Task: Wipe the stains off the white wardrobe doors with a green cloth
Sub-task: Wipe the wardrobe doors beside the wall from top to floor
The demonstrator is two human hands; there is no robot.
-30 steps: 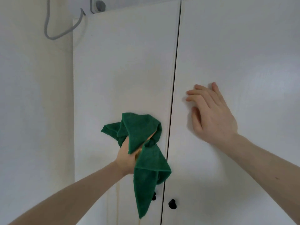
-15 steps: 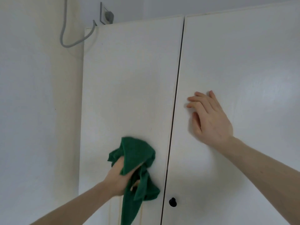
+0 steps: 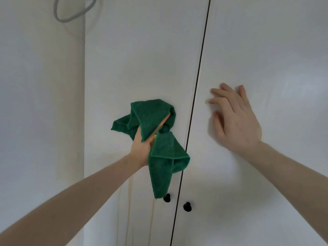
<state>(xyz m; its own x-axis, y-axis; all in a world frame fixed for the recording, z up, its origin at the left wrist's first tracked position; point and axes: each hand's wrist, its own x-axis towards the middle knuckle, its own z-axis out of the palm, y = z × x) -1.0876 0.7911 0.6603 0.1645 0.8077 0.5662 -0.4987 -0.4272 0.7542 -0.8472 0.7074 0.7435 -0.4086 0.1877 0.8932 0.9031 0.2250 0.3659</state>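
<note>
Presently, item one on my feed: the green cloth [image 3: 156, 139], bunched and pressed against the left wardrobe door [image 3: 142, 59], just left of the dark seam between the two doors. Its upper folds drape over the fingers that hold it; one long tail hangs down, its tip ending just beside the left black knob [image 3: 167, 197].

Item two: my left hand [image 3: 142, 150], reaching up from the lower left, back of the hand toward the camera. Its fingers are tucked into the cloth and grip it; most of them are hidden under the folds, with one showing along the cloth's edge.

Item three: my right hand [image 3: 236, 119], laid flat on the right wardrobe door [image 3: 275, 68], just right of the seam and a little higher than the cloth. Fingers straight and slightly spread, tips pointing up and left, holding nothing.

Item four: stains. Faint yellowish streaks [image 3: 129, 210] run vertically down the left door below the cloth, toward the bottom edge of the view.

Item five: the right black knob [image 3: 187, 206], on the right door, close beside the seam and slightly lower than its partner.

Item six: a plain pale wall [image 3: 39, 103] to the left of the wardrobe, with a grey cable [image 3: 71, 17] looping down at the upper left.
</note>
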